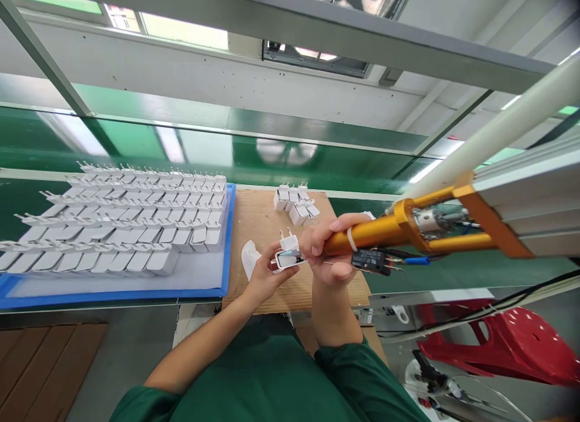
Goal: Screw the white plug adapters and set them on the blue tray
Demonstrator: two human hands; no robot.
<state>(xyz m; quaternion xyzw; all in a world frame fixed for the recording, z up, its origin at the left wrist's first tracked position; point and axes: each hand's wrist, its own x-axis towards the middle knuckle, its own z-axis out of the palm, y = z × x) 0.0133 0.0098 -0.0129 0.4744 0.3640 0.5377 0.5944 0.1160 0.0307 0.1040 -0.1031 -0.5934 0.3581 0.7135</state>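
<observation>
My left hand (pixel 265 275) is closed around a white plug adapter (pixel 287 254), prongs pointing up, its open side turned toward the tool. My right hand (pixel 333 246) grips the gold-coloured barrel of a hanging tool (pixel 385 230), whose tip sits against the adapter. A black microswitch (pixel 369 260) with wires is strapped under the barrel. Both hands are above a brown cardboard sheet (pixel 258 219).
A blue tray (pixel 226 246) to the left holds several rows of white adapters (pixel 131 219). A small cluster of adapters (pixel 296 203) lies at the cardboard's far end. A white scrap (pixel 249 257) lies by my left hand. A green conveyor belt (pixel 226 150) runs behind. A red plastic stool (pixel 512 343) stands lower right.
</observation>
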